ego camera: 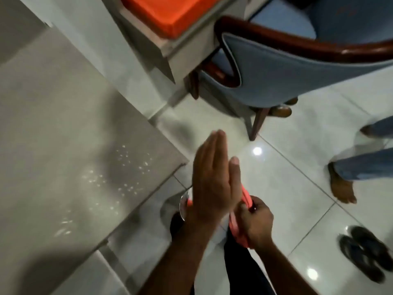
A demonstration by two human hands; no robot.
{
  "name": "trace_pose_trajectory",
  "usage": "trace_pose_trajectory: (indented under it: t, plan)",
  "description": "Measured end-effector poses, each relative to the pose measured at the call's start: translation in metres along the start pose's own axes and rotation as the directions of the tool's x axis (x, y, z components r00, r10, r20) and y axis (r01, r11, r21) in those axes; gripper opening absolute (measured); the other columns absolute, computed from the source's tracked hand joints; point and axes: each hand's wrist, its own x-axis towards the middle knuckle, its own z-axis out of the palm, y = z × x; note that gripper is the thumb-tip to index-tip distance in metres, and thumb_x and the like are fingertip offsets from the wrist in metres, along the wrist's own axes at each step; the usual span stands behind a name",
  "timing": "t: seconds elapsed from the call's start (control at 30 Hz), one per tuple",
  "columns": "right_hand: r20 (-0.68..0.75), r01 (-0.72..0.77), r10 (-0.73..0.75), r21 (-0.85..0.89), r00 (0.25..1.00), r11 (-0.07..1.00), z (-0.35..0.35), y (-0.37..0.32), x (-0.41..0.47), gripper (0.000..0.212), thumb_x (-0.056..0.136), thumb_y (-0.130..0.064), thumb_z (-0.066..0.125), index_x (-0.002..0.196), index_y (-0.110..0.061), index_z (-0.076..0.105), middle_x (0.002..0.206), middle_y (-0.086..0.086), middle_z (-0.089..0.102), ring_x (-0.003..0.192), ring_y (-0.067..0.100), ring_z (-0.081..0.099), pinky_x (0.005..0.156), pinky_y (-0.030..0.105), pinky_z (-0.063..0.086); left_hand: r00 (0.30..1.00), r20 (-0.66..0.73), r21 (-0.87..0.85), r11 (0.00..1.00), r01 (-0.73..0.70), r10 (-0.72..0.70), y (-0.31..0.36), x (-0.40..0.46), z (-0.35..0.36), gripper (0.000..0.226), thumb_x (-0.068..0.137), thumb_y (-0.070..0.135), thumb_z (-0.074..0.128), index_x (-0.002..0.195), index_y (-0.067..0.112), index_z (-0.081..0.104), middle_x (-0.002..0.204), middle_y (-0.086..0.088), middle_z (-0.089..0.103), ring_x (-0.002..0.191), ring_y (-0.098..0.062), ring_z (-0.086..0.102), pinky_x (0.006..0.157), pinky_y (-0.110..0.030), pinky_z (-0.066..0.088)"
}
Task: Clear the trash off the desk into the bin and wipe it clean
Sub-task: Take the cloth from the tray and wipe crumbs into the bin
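Desk (53, 124): grey top, fine white specks near its corner; I see no trash lying on it. Just off that corner, partly under my left hand (212, 177), a shiny rim (182, 206) that may be a bin; its contents are hidden. Left hand: flat, fingers straight and together, gripping nothing. Right hand (256, 223): closed round a pink cloth (240, 235), right of the desk corner. Beyond the corner, open tiled floor (287, 188) reaches a blue chair (287, 71).

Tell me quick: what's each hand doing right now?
Left hand: open, flat, fingers straight, holding nothing.
Right hand: closed around a bunched pinkish-red cloth.
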Motion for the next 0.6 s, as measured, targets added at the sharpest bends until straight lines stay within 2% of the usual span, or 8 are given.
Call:
trace_pose_trajectory:
  t: [0.13, 0.2, 0.33, 0.4, 0.47, 0.53, 0.57, 0.6]
  plan:
    - [0.023, 0.009, -0.007, -0.094, 1.000, 0.996, 0.030, 0.070, 0.040, 0.011, 0.084, -0.032, 0.059, 0.093, -0.027, 0.061, 0.066, -0.008, 0.067, 0.059, 0.002, 0.062, 0.049, 0.018, 0.042, 0.937, 0.204, 0.166, 0.953, 0.254, -0.285, -0.060, -0.110, 0.076, 0.051, 0.096, 0.027, 0.039, 0.137, -0.001, 0.051, 0.136, -0.018, 0.060, 0.127, -0.031, 0.055, 0.111, -0.041, 0.042]
    - [0.045, 0.011, -0.003, -0.159, 0.999, 0.987, 0.052, 0.101, 0.064, 0.016, 0.086, -0.034, 0.058, 0.100, -0.028, 0.057, 0.073, -0.003, 0.071, 0.065, 0.019, 0.067, 0.057, 0.024, 0.048, 0.858, 0.253, 0.288, 0.881, 0.375, -0.448, -0.108, -0.152, 0.105, 0.054, 0.094, 0.028, 0.038, 0.134, -0.005, 0.053, 0.133, -0.024, 0.061, 0.125, -0.038, 0.056, 0.111, -0.051, 0.042]
    - [0.141, 0.046, -0.012, -0.246, 0.990, 0.968, 0.098, 0.146, 0.098, 0.031, 0.088, -0.027, 0.052, 0.120, -0.028, 0.053, 0.090, 0.005, 0.073, 0.077, 0.029, 0.068, 0.070, 0.034, 0.054, 0.648, 0.206, 0.511, 0.645, 0.568, -0.733, -0.206, -0.210, 0.138, 0.056, 0.090, 0.024, 0.052, 0.138, -0.006, 0.044, 0.135, -0.028, 0.055, 0.124, -0.042, 0.052, 0.107, -0.047, 0.044]
    - [0.216, 0.063, -0.005, -0.262, 0.976, 0.963, 0.118, 0.163, 0.107, 0.044, 0.083, -0.018, 0.051, 0.126, -0.028, 0.052, 0.098, 0.006, 0.073, 0.085, 0.031, 0.068, 0.076, 0.039, 0.056, 0.460, 0.116, 0.537, 0.445, 0.716, -0.880, -0.246, -0.229, 0.149, 0.058, 0.087, 0.026, 0.059, 0.132, -0.008, 0.046, 0.130, -0.030, 0.056, 0.121, -0.044, 0.054, 0.101, -0.049, 0.048]
    - [0.298, 0.090, -0.007, -0.268, 0.954, 0.959, 0.132, 0.174, 0.110, 0.056, 0.081, -0.016, 0.056, 0.134, -0.029, 0.049, 0.111, 0.009, 0.071, 0.095, 0.033, 0.066, 0.083, 0.042, 0.056, 0.145, 0.044, 0.461, 0.149, 0.875, -0.988, -0.275, -0.240, 0.157, 0.059, 0.087, 0.029, 0.061, 0.130, -0.008, 0.045, 0.131, -0.029, 0.056, 0.120, -0.046, 0.056, 0.097, -0.050, 0.052]
    - [0.355, 0.095, 0.006, -0.268, 0.935, 0.959, 0.145, 0.185, 0.109, 0.063, 0.083, -0.017, 0.060, 0.142, -0.030, 0.043, 0.121, 0.009, 0.068, 0.102, 0.031, 0.065, 0.088, 0.042, 0.055, -0.165, 0.169, 0.218, -0.126, 0.968, -0.972, -0.295, -0.250, 0.166, 0.054, 0.091, 0.024, 0.061, 0.134, -0.004, 0.046, 0.133, -0.025, 0.058, 0.118, -0.044, 0.059, 0.090, -0.048, 0.056]
    - [0.367, 0.089, 0.020, -0.277, 0.930, 0.957, 0.149, 0.190, 0.108, 0.065, 0.084, -0.014, 0.060, 0.144, -0.029, 0.041, 0.123, 0.009, 0.067, 0.104, 0.031, 0.064, 0.089, 0.040, 0.054, -0.238, 0.270, 0.111, -0.215, 0.970, -0.933, -0.299, -0.254, 0.168, 0.046, 0.094, 0.018, 0.059, 0.134, -0.001, 0.049, 0.130, -0.023, 0.060, 0.114, -0.042, 0.062, 0.080, -0.047, 0.059]
    - [0.367, 0.075, 0.037, -0.286, 0.929, 0.955, 0.151, 0.193, 0.107, 0.067, 0.083, -0.011, 0.060, 0.144, -0.028, 0.040, 0.124, 0.009, 0.067, 0.105, 0.031, 0.064, 0.089, 0.039, 0.053, -0.245, 0.333, 0.061, -0.238, 0.969, -0.911, -0.300, -0.257, 0.168, 0.040, 0.095, 0.012, 0.057, 0.133, 0.001, 0.052, 0.126, -0.023, 0.063, 0.108, -0.041, 0.066, 0.067, -0.044, 0.060]
